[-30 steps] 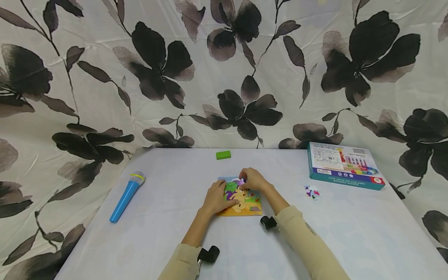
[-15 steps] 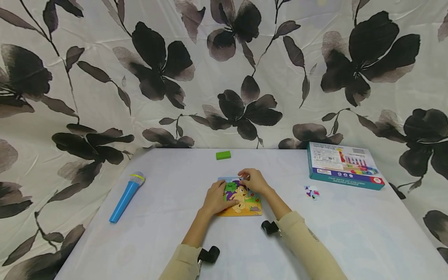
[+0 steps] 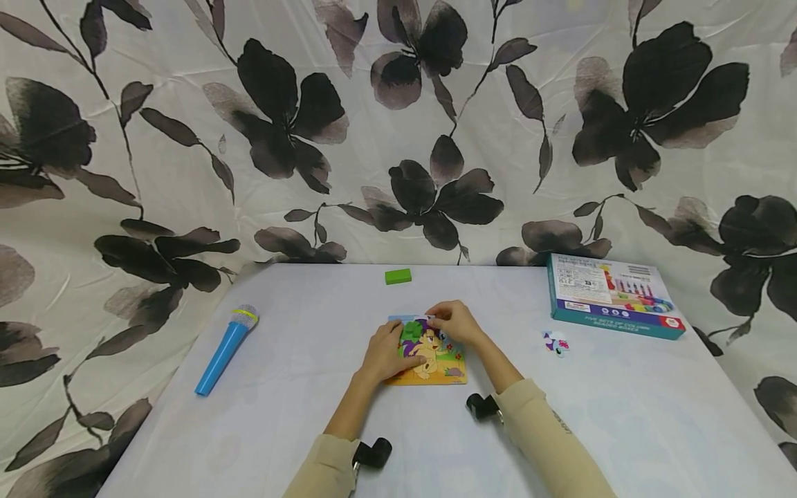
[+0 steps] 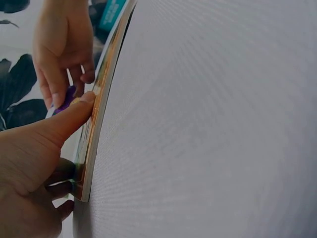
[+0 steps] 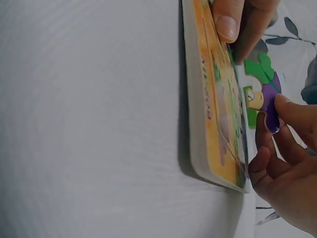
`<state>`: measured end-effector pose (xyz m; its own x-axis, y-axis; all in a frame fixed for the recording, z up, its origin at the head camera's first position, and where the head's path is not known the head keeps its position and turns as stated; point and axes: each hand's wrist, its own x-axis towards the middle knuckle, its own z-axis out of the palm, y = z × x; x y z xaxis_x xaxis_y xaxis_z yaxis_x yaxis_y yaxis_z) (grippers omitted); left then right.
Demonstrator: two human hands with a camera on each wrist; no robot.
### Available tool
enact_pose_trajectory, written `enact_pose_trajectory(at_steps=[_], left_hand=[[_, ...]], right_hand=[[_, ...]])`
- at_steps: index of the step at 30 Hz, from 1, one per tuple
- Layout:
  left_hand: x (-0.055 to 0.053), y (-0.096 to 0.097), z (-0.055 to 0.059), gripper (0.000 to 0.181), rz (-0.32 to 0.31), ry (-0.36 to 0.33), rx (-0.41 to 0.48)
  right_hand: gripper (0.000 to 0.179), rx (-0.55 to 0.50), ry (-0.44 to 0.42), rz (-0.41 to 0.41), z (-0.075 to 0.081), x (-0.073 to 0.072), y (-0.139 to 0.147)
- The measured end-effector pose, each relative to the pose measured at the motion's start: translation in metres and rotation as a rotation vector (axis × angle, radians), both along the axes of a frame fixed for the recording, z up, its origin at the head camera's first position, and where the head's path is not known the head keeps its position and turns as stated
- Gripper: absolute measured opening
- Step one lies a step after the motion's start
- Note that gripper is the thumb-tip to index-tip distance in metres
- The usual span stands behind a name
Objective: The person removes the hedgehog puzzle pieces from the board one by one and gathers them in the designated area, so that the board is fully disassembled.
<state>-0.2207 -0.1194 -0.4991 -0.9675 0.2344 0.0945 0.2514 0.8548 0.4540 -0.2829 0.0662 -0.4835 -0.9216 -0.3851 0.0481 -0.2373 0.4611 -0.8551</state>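
Observation:
A colourful puzzle board (image 3: 445, 370) with a yellow cartoon pony lies flat on the white table. My left hand (image 3: 382, 353) rests on its left side, the thumb pressing on the picture and the fingers along the far left part. My right hand (image 3: 454, 321) is over the board's far right edge. Between its thumb and fingertips it pinches a purple, green and yellow puzzle piece (image 5: 270, 99), which stands tilted up from the board in the right wrist view. The left thumb (image 4: 88, 97) shows close to that piece in the left wrist view.
A loose white, purple and pink piece (image 3: 556, 343) lies on the table to the right. Behind it is a teal-edged box (image 3: 613, 294). A green block (image 3: 398, 277) sits near the far edge, and a blue toy microphone (image 3: 225, 353) lies at the left.
My right hand has drawn slightly away from the board's middle, and more of the pony's face shows. The left hand stays in place on the board.

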Motion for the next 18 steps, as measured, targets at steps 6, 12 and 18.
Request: enact_pose_trajectory(at_steps=[6,12,18], left_hand=[[0.002,0.001,0.002,0.086,0.007,-0.018,0.006],[0.002,0.001,0.003,0.086,0.015,-0.027,0.017],[0.003,0.001,0.003,0.085,0.013,-0.022,0.017]], right_hand=[[0.022,-0.048,-0.042,0.002,0.004,-0.001,0.009],[0.023,-0.028,-0.028,-0.005,0.009,-0.002,0.031],[0.027,0.006,-0.030,-0.020,0.008,-0.005,0.067]])
